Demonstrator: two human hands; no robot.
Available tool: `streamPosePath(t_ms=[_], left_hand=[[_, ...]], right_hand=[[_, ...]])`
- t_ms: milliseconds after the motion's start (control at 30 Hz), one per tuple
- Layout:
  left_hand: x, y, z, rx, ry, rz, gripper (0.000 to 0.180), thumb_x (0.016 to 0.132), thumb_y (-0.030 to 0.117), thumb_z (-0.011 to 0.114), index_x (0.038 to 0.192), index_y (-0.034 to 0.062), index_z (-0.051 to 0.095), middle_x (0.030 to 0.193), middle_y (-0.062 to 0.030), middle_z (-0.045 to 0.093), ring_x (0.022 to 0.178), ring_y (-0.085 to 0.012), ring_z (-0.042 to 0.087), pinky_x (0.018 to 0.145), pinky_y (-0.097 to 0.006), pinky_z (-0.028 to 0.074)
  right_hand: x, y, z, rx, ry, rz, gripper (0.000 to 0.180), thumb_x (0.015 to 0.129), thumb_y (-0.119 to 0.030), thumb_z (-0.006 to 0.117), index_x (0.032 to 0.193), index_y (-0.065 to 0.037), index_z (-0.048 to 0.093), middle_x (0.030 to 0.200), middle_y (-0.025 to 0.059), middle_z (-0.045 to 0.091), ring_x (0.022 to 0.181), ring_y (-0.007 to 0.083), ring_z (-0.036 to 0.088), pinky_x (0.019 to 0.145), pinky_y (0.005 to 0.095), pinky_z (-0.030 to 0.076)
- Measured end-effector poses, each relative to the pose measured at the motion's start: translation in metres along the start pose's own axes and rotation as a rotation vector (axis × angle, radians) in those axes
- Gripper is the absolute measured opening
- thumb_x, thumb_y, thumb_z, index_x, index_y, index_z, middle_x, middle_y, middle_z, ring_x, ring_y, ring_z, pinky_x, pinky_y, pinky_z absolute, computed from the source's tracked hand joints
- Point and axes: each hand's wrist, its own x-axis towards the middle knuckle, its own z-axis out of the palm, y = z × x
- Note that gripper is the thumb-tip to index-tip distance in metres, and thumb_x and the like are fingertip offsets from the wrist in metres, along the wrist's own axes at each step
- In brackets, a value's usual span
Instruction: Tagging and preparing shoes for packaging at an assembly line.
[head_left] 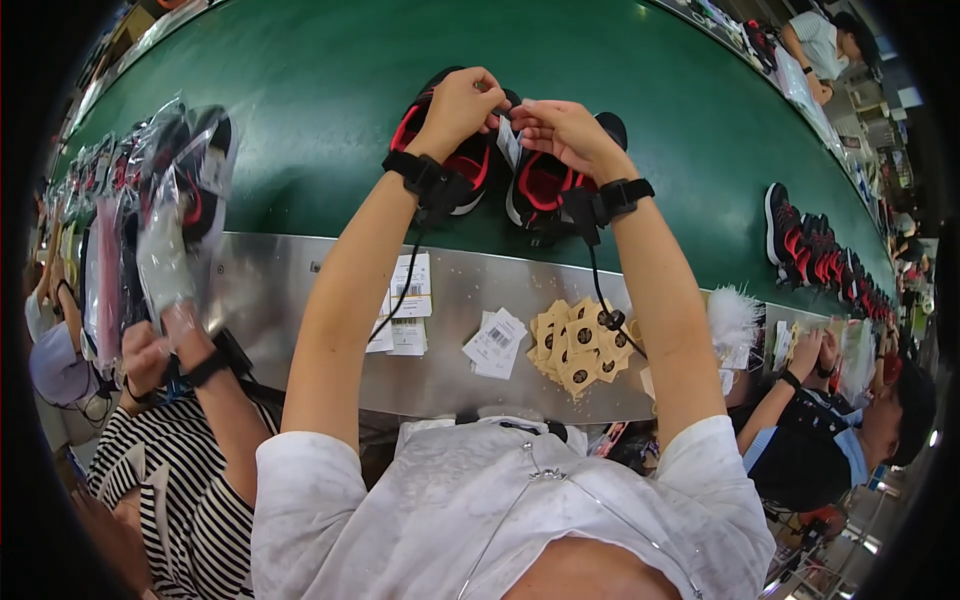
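A pair of black shoes with red linings stands side by side on the green surface, one left shoe and one right shoe. Between them hangs a small white tag. My left hand is over the left shoe, fingers pinched close to the tag's upper end. From the other side, my right hand reaches over the right shoe, its thumb and finger closed near the same spot. Whatever thin piece either hand pinches there is too small to make out.
On the metal ledge lie white label cards, stacked labels and a pile of tan stickers. Shoes line the right side of the green belt. At left, a co-worker's hand is beside a plastic-wrapped shoe.
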Motion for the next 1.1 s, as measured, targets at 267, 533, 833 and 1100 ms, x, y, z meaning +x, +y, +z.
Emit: streamPosePath(t_ms=[267,533,833,1100], left_hand=[[-0.008,-0.021,-0.004,-0.345,-0.131,-0.041,0.018,0.085,0.008,0.056,0.098,-0.0042,0.058,0.077,-0.0074,0.063,0.061,-0.0112,0.06,0.058,-0.022,0.051],[-0.01,-0.027,-0.014,-0.337,-0.278,0.091,0.027,0.082,0.004,0.059,0.108,-0.0027,0.055,0.076,-0.0043,0.061,0.064,-0.0094,0.056,0.059,-0.022,0.046],[-0.007,-0.03,-0.025,-0.248,-0.38,0.119,0.031,0.083,0.004,0.057,0.113,-0.0006,0.053,0.08,-0.0028,0.06,0.072,-0.0091,0.057,0.066,-0.023,0.046],[-0.005,-0.04,-0.035,-0.191,-0.465,0.179,0.032,0.081,0.001,0.056,0.113,-0.0014,0.054,0.081,-0.0034,0.062,0.072,-0.0095,0.057,0.066,-0.023,0.046]], right_hand=[[0.005,0.004,0.01,-0.461,0.094,-0.201,0.021,0.083,-0.014,0.062,0.099,-0.001,0.064,0.084,0.0036,0.064,0.073,0.0101,0.061,0.06,0.0212,0.051],[0.009,0.01,0.015,-0.469,0.106,-0.269,0.016,0.083,-0.016,0.063,0.093,-0.004,0.063,0.082,0.0024,0.064,0.074,0.0078,0.061,0.056,0.0185,0.047],[0.011,0.009,0.02,-0.448,0.103,-0.268,0.015,0.083,-0.016,0.063,0.093,-0.004,0.063,0.081,0.0028,0.065,0.074,0.0094,0.062,0.057,0.0183,0.046],[0.016,0.01,0.029,-0.523,0.051,-0.224,0.015,0.081,-0.016,0.065,0.089,-0.004,0.064,0.079,0.0038,0.066,0.074,0.0107,0.065,0.056,0.0213,0.05]])
